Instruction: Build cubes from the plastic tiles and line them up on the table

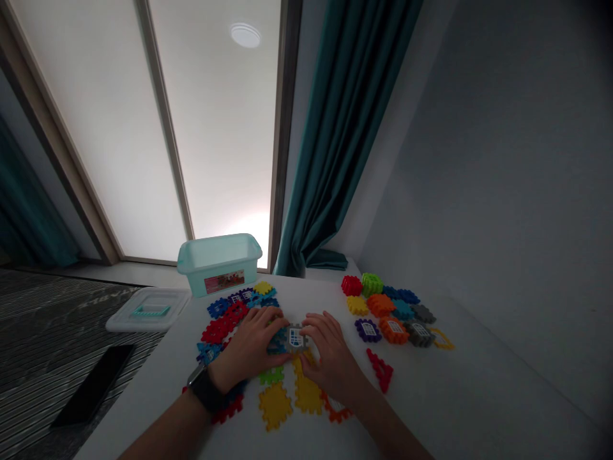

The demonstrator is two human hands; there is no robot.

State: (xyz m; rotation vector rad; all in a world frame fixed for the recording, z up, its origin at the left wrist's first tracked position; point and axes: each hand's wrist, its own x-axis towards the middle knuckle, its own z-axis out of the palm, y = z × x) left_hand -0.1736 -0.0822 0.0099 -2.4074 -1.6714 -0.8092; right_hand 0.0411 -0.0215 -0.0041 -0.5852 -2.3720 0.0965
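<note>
A grey toothed tile with a white window pattern (295, 337) is between my two hands above the white table. My left hand (255, 338), with a black watch on its wrist, pinches the tile's left side together with blue pieces partly hidden by the fingers. The fingers of my right hand (328, 351) close on the tile's right side. Below the hands lie a yellow tile (275, 406), a longer yellow piece (308, 388), a green piece (272, 375) and an orange frame (336, 409), partly under my right hand. Red tiles (225, 324) spread left of my left hand.
Sorted stacks stand at the right, among them orange (381, 305), green (372, 284) and purple (368, 330). A red triangular piece (380, 370) lies nearer. At the back left are a teal bin (220, 255) and its lid (147, 310); a dark phone (93, 386) lies left.
</note>
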